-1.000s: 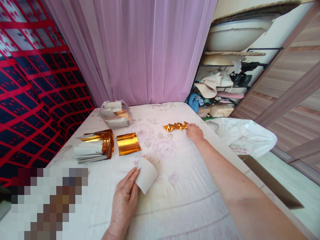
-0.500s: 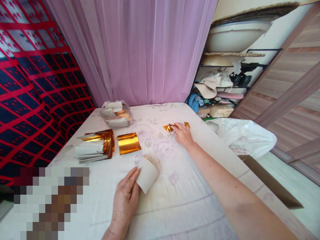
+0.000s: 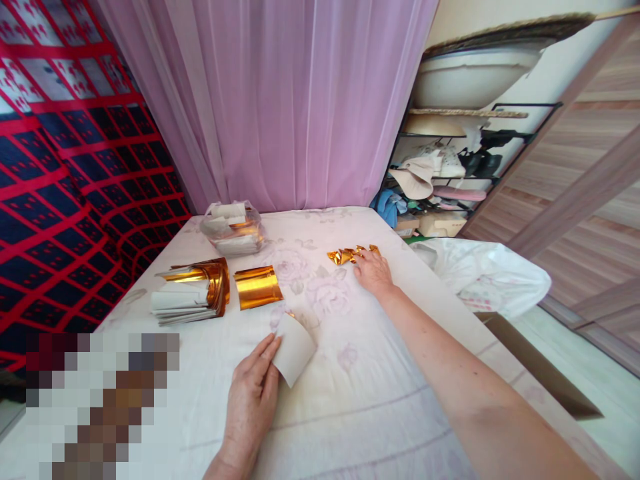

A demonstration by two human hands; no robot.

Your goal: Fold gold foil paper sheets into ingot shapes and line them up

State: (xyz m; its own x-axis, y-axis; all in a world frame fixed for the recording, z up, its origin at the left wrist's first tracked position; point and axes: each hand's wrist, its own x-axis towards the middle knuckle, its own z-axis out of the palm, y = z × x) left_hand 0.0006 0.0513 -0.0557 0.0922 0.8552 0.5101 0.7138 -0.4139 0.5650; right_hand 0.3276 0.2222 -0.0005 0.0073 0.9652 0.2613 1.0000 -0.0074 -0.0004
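Observation:
My left hand (image 3: 250, 393) lies near the front of the cloth-covered table (image 3: 360, 400) and pinches the lower edge of a curled sheet (image 3: 295, 348), white side up with a gold rim showing. My right hand (image 3: 373, 270) reaches far across, fingers spread and resting on a row of small folded gold foil pieces (image 3: 346, 255). A flat gold foil sheet (image 3: 257, 287) lies to the left of centre. Beside it sits a stack of gold and white sheets (image 3: 193, 293).
A clear plastic bag with more sheets (image 3: 231, 228) sits at the back left by the pink curtain (image 3: 300, 100). A white plastic bag (image 3: 487, 277) hangs off the table's right edge. Behind it stands a shelf rack (image 3: 450, 167). A red patterned cloth (image 3: 65, 173) covers the left.
My right hand slid left along the row of folded gold pieces, then drew back slightly right. The left hand and its sheet stayed in place.

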